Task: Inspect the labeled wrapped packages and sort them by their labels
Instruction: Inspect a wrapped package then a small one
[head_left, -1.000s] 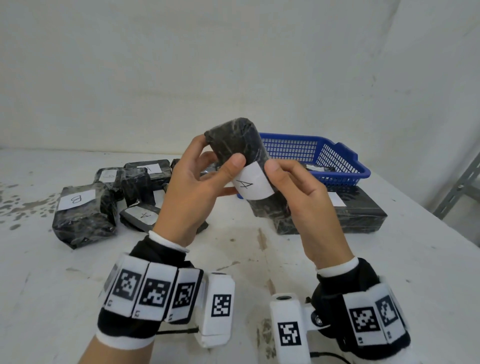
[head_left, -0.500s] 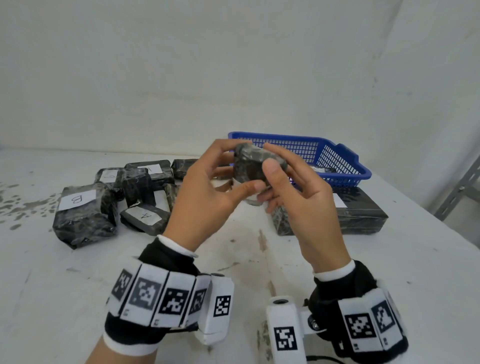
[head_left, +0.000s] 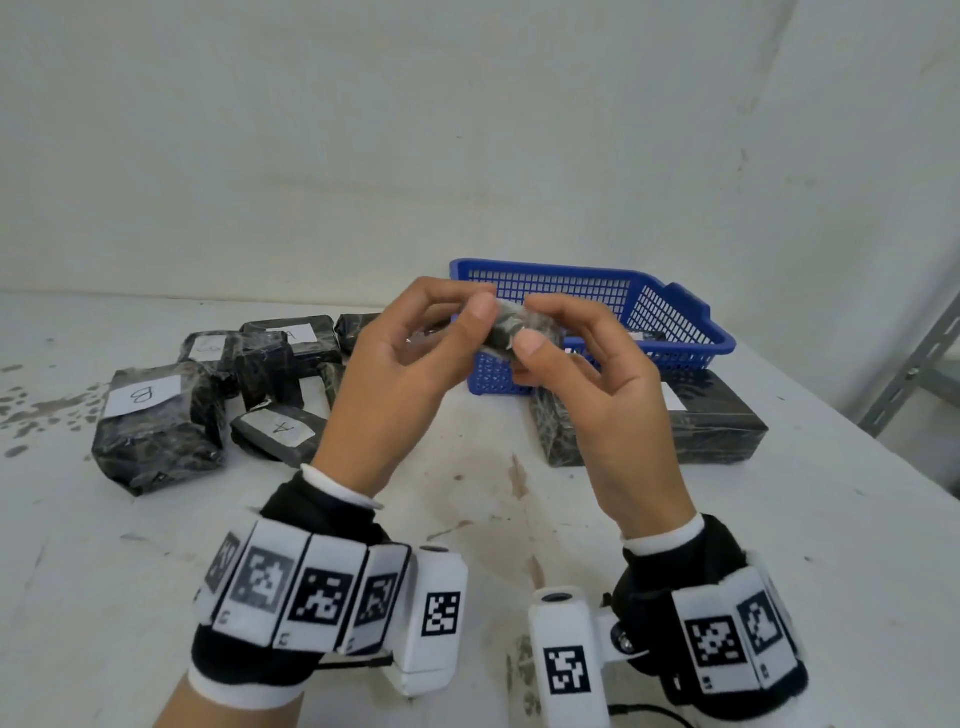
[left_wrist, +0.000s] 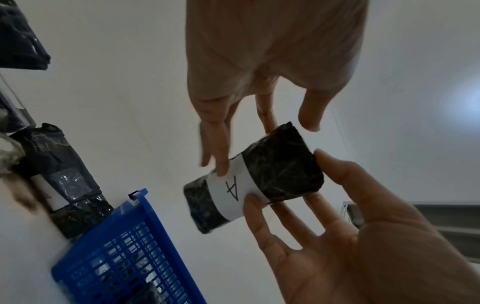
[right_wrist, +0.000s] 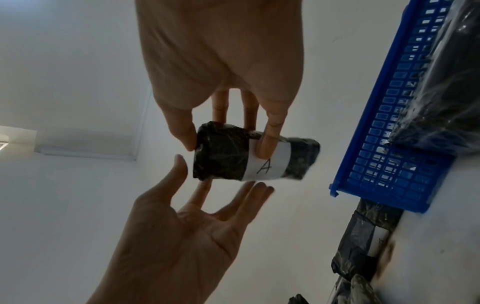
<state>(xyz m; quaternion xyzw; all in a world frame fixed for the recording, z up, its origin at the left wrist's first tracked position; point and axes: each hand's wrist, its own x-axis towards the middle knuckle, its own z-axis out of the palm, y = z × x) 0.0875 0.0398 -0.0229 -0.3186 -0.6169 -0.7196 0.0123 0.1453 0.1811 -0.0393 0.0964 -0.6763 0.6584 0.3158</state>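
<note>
A small black wrapped package (head_left: 503, 326) with a white label marked A (left_wrist: 232, 188) is held in the air between both hands, in front of the blue basket (head_left: 675, 340). My left hand (head_left: 480, 306) pinches its left end with thumb and fingertips. My right hand (head_left: 535, 325) pinches the right end the same way. In the head view the label is turned away from me and the fingers hide most of the package. Both wrist views show the label; in the right wrist view the package (right_wrist: 226, 156) lies level.
Several black wrapped packages lie at the left, among them one marked B (head_left: 150, 421) and a flat one marked A (head_left: 280, 431). A large black package (head_left: 722, 421) lies in front of the basket. The white table (head_left: 493, 519) is stained, and a metal shelf post (head_left: 914, 374) stands at far right.
The package stood upright with its A label facing me; both hands have tipped it forward and lowered it, so the label now faces away.
</note>
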